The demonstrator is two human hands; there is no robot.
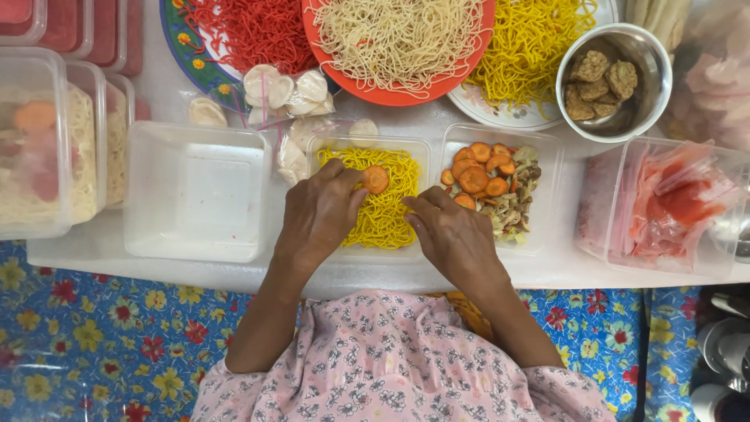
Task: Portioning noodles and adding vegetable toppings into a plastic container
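The left hand (319, 212) pinched a carrot slice (376, 179) over the noodle tub (373, 195); the right hand (451, 234) rested open on its right rim.

The noodle tub (373, 195) is sitting mid-table with a carrot slice (376, 179) lying in it. Left of the tub an empty container (195, 191) is resting; right of it, a vegetable tub (500, 187) is sitting. Behind the tub, the noodle plates (398, 47) and a metal bowl (613, 82) are standing.
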